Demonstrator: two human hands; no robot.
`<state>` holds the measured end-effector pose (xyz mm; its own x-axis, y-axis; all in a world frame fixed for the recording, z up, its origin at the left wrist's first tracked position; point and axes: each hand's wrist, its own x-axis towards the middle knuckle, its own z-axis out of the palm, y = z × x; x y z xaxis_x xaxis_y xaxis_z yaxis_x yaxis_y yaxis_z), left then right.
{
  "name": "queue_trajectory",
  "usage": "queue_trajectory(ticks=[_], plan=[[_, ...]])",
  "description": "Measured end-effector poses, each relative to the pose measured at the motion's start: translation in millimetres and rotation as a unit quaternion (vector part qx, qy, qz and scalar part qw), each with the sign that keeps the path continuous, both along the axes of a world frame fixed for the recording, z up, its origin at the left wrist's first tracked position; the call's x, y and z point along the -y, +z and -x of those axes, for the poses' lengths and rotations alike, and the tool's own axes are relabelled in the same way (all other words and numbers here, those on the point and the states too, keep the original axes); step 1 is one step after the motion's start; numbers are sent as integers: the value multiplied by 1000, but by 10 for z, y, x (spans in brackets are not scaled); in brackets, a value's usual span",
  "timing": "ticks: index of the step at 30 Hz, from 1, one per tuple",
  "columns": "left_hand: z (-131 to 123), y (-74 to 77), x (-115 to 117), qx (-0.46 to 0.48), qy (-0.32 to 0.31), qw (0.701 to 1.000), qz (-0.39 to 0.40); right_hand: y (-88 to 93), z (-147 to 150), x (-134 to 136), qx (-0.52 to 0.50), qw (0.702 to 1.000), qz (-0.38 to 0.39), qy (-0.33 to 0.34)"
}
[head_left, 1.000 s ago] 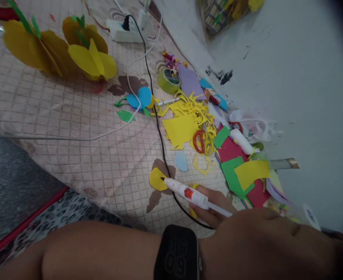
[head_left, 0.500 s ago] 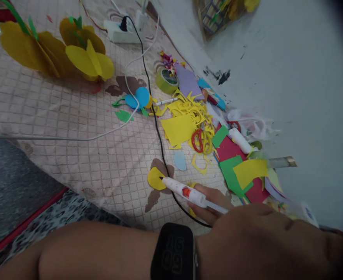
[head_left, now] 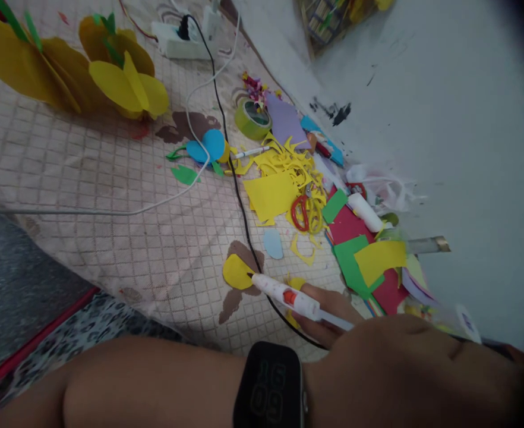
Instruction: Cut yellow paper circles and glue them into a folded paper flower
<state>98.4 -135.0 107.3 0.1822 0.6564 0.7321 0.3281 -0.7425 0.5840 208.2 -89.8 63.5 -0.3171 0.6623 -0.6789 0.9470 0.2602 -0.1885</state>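
The left hand [head_left: 404, 374] is hovering knuckles-up above the worktop [head_left: 155, 249]; its palm is staying hidden, so I cannot tell what it is gripping. Just beyond it, fingers [head_left: 333, 301] of an unclear hand are showing behind a white glue gun [head_left: 304, 304]. The gun is pointing away from the left hand, its tip overlapping a yellow paper round [head_left: 236, 271]. Holding that tip low and steady, with skin clear of its probable heat, would be serving best. The black cord [head_left: 243, 220] is passing beneath the barrel, probably needing slack. Farther out, scissors [head_left: 306, 209] are lying by yellow scraps [head_left: 294, 159].
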Motion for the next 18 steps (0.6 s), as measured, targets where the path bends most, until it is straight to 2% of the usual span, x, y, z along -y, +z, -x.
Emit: queue_trajectory(ticks=[3, 8, 11, 15, 18], plan=[[38, 20, -5, 9, -2, 999, 37, -27, 45, -9, -7, 1000, 4, 7], [-59, -16, -15, 5, -43, 999, 27, 30, 17, 75, 3, 1000, -23, -1], [-58, 0, -6, 10, -56, 998, 23, 61, -25, 64, -12, 1000, -13, -7], [32, 55, 29, -16, -46, 997, 66, 5, -17, 27, -17, 1000, 3, -17], [40, 61, 47, -23, -56, 997, 55, -20, -14, 65, -9, 1000, 3, -22]])
